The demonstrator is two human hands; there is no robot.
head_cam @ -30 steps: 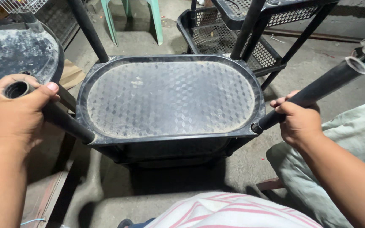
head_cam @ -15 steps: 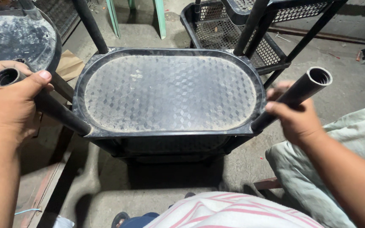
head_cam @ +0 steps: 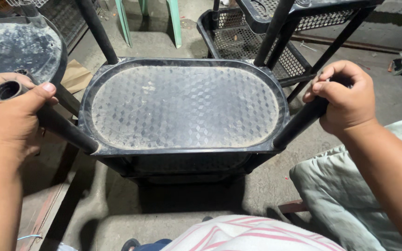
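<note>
Left hand (head_cam: 12, 116) clamped on near-left black plastic tube leg (head_cam: 63, 128). Right hand (head_cam: 345, 97) has slid up, now capping near-right black tube leg (head_cam: 298, 122), open end hidden. Black oval textured plastic shelf tray (head_cam: 184, 109) between hands, closer than before.

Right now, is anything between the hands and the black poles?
No. The left hand and the right hand each already wrap a round black plastic pole at a near corner of the oval black shelf.
</note>
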